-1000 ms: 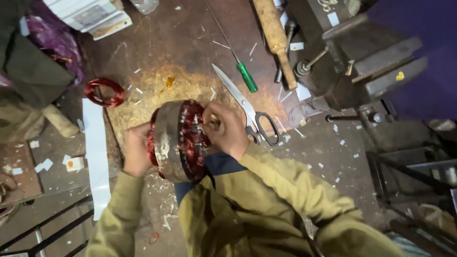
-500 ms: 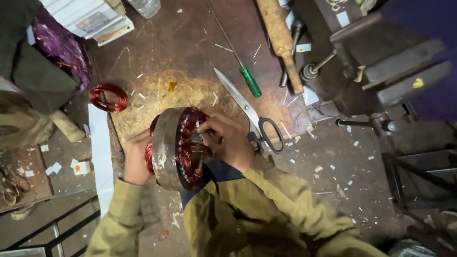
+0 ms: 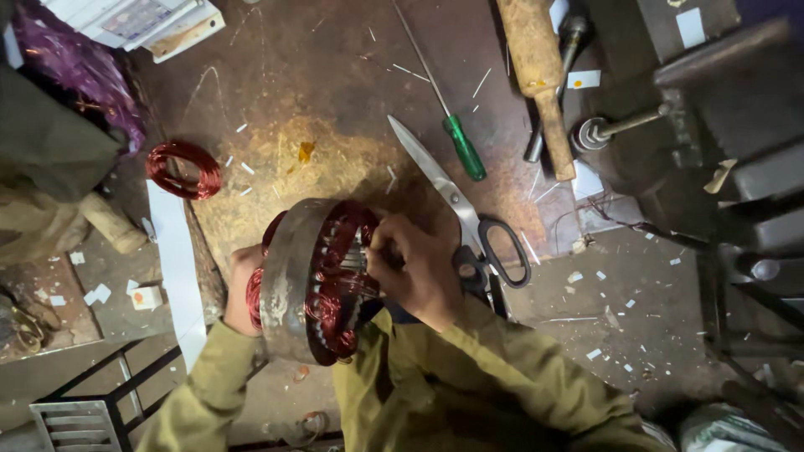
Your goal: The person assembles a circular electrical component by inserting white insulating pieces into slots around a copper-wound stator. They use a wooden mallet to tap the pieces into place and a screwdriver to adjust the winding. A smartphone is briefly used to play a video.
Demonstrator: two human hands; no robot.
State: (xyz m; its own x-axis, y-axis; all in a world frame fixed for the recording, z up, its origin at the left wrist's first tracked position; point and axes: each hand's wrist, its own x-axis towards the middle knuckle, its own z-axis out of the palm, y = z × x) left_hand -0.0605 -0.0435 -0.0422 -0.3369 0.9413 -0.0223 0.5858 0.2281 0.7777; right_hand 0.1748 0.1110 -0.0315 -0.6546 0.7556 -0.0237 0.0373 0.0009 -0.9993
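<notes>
A round metal motor stator (image 3: pixel 293 276) with red copper windings stands on edge on the worn workbench (image 3: pixel 318 75), close to my body. My left hand (image 3: pixel 239 289) grips its far left side and steadies it. My right hand (image 3: pixel 419 268) is at the open right face, fingers pinched on the red winding wire inside the core. Both olive sleeves reach in from the bottom of the view. What the fingertips hold inside the core is partly hidden.
Large scissors (image 3: pixel 465 218) lie just right of my right hand. A green-handled screwdriver (image 3: pixel 456 142) and a wooden mallet (image 3: pixel 536 67) lie farther back. A loose coil of red wire (image 3: pixel 182 169) sits at left, a bench vise (image 3: pixel 670 125) at right. Paper scraps litter the surface.
The view has drifted slightly. My right hand stays at the stator's open face working the windings; my left hand keeps its hold. Nothing was picked up or let go.
</notes>
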